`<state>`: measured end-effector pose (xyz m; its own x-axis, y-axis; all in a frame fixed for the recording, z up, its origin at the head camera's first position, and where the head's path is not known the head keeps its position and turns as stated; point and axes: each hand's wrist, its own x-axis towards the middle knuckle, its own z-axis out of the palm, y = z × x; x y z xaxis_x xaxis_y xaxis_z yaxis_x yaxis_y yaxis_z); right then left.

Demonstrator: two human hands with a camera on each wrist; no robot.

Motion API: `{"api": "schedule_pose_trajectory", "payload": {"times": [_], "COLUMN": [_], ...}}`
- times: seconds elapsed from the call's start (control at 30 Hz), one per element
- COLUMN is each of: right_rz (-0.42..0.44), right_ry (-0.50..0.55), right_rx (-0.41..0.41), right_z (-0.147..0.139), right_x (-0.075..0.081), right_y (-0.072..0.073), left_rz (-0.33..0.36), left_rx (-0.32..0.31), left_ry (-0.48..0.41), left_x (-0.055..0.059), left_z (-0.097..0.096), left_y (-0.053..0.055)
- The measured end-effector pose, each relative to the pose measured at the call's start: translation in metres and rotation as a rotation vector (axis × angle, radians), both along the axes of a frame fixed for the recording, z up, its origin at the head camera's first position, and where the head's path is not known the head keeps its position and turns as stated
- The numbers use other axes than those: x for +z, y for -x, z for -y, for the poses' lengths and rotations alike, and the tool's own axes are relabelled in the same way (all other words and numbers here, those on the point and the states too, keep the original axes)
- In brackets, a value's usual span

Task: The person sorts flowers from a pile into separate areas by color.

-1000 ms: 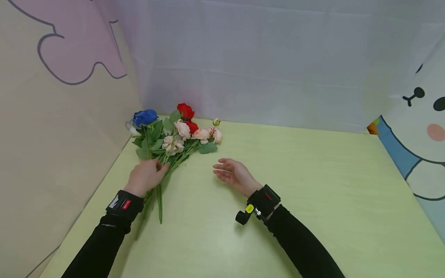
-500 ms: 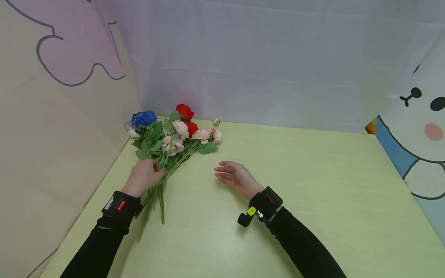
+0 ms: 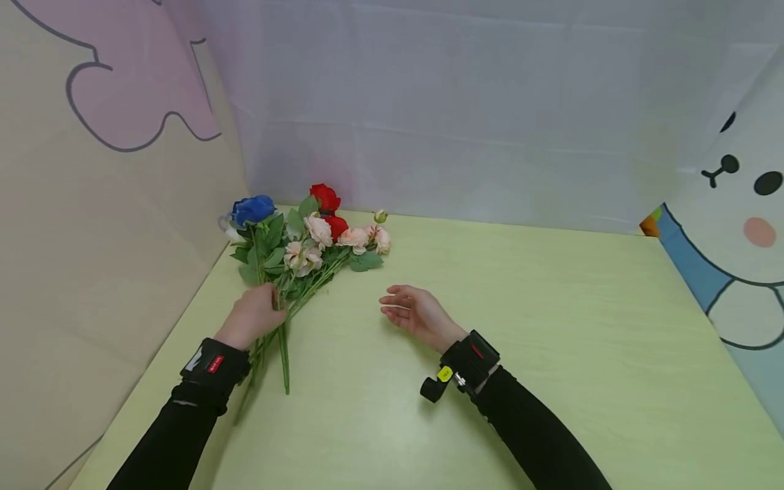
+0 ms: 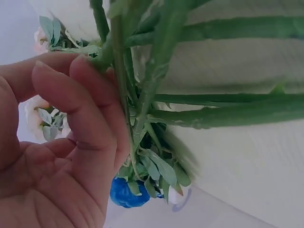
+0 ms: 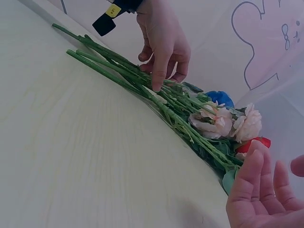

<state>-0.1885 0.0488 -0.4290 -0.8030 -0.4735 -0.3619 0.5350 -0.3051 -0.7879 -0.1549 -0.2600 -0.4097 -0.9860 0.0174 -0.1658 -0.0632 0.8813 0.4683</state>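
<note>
Toward the back left of the pale surface [image 3: 520, 306], seen from the head view, lies a bunch of flowers [image 3: 300, 258]: a blue rose [image 3: 253, 210], red roses [image 3: 325, 198] and pale pink blooms [image 3: 318, 230], their green stems [image 3: 284, 361] running back toward me. My left grip [image 3: 251, 316] is curled on some stems just below the leaves. My right grip [image 3: 422, 316] is apart from the flowers, its fingers loosely bent and holding nothing. I wear black straps [image 3: 216, 367] at the wrists, with dark sleeves [image 3: 165, 442].

From the left wrist view, my curled fingers meet thin stems, with thicker ones crossing beyond and the blue rose lower down.

From the right wrist view, my left grip reaches onto the stems from above; my right grip's relaxed fingers show in the lower right corner, partly covering the flower heads.
</note>
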Motion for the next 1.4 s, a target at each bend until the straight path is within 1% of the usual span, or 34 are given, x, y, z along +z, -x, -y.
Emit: {"api": "schedule_pose_trajectory", "payload": {"times": [0.1,0.23,0.33,0.43,0.57,0.63,0.73,0.83,0.9,1.0,1.07,1.27,1.4], "right_rz": [0.001,0.005,0.004,0.000,-0.003,-0.003,-0.008,-0.020,-0.030,-0.040,-0.045,-0.066,-0.151], "right_ry": [0.001,0.000,0.000,-0.001,-0.008,-0.013,-0.018,-0.028,-0.037,-0.053,-0.063,-0.103,-0.153], "right_rx": [-0.001,-0.003,0.004,0.009,0.009,0.010,0.017,0.020,0.018,0.009,0.005,0.018,0.068], "right_z": [0.000,0.000,0.000,0.000,0.001,0.001,0.001,0.000,-0.001,-0.004,-0.006,-0.011,-0.013], "right_x": [0.000,0.001,0.001,0.001,0.001,0.001,0.001,0.001,0.001,0.001,0.001,0.001,0.002], "right_y": [0.000,0.000,-0.001,-0.001,-0.001,-0.001,-0.001,-0.002,-0.002,-0.003,-0.004,-0.006,-0.009], "left_rz": [0.028,0.027,0.023,0.006,-0.029,-0.039,-0.033,-0.030,-0.031,-0.020,0.000,0.023,0.024], "left_rx": [0.004,-0.031,-0.054,-0.073,-0.102,-0.106,-0.099,-0.105,-0.120,-0.144,-0.151,-0.163,-0.194], "left_ry": [0.010,0.006,-0.029,-0.090,-0.193,-0.255,-0.351,-0.412,-0.450,-0.515,-0.568,-0.637,-0.681], "left_x": [0.000,0.001,0.002,0.001,0.000,0.002,0.006,0.012,0.016,0.020,0.023,0.028,0.028], "left_z": [0.000,0.002,0.005,0.008,0.012,0.012,0.009,0.002,-0.003,-0.014,-0.022,-0.047,-0.061], "left_y": [0.001,0.002,0.001,0.002,0.003,0.005,0.007,0.009,0.012,0.018,0.022,0.035,0.043]}}
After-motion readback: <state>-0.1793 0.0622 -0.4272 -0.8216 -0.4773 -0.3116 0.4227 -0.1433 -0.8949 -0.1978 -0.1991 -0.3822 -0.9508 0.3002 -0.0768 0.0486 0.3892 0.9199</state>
